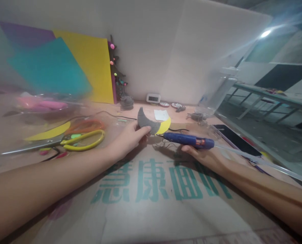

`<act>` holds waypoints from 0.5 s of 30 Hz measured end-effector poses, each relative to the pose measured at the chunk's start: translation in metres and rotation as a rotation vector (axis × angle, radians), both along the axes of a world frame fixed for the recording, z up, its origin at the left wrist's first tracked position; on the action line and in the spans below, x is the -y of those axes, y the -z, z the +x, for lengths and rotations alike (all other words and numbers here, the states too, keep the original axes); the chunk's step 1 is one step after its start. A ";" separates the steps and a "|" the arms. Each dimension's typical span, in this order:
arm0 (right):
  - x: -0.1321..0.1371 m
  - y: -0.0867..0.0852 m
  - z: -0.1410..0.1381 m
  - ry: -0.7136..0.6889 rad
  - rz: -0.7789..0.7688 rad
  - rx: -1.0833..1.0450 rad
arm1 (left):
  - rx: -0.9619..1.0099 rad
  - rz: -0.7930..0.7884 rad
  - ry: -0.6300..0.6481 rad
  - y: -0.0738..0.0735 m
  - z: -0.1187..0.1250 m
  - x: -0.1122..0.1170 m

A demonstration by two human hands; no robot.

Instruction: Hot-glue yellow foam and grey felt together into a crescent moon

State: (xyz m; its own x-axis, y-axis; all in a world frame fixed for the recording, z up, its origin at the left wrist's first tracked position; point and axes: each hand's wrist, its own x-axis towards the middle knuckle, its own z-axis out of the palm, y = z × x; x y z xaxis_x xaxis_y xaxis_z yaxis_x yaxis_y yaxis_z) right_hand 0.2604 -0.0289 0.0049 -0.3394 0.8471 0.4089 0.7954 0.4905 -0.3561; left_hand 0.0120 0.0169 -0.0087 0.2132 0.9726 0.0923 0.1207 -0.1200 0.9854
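My left hand (131,139) pinches a grey crescent-shaped foam piece (145,121) that has a yellow crescent (164,126) stuck behind its right end. It holds the piece just above the cardboard. My right hand (203,155) grips a blue glue gun (189,140) lying sideways, and the gun's nozzle points left at the lower edge of the crescent. A clear glue stick (232,151) sticks out of the gun's back towards the right.
Cardboard with green printed characters (151,183) covers the table. Yellow-handled scissors (72,140) and a yellow foam offcut (49,133) lie at the left. Coloured foam sheets (64,67) lean on the wall. A black phone (233,137) rests at the right, a small clock (153,98) at the back.
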 end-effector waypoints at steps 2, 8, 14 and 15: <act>0.000 -0.002 -0.001 -0.006 -0.084 -0.058 | -0.010 -0.001 0.005 0.000 0.000 0.000; -0.005 0.001 -0.002 0.001 -0.139 -0.125 | -0.011 -0.003 0.015 0.000 0.000 0.000; -0.006 0.004 -0.002 0.006 -0.139 -0.160 | 0.006 -0.025 0.013 -0.002 0.000 0.002; -0.006 0.004 -0.002 0.013 -0.140 -0.162 | 0.008 -0.024 0.011 -0.002 0.000 0.002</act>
State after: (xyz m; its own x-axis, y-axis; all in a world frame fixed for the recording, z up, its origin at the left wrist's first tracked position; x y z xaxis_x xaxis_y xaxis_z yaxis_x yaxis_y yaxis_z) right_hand 0.2580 -0.0229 0.0014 -0.2676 0.9033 0.3352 0.7278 0.4175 -0.5440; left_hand 0.0124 0.0151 -0.0064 0.2231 0.9723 0.0702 0.1121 -0.0971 0.9889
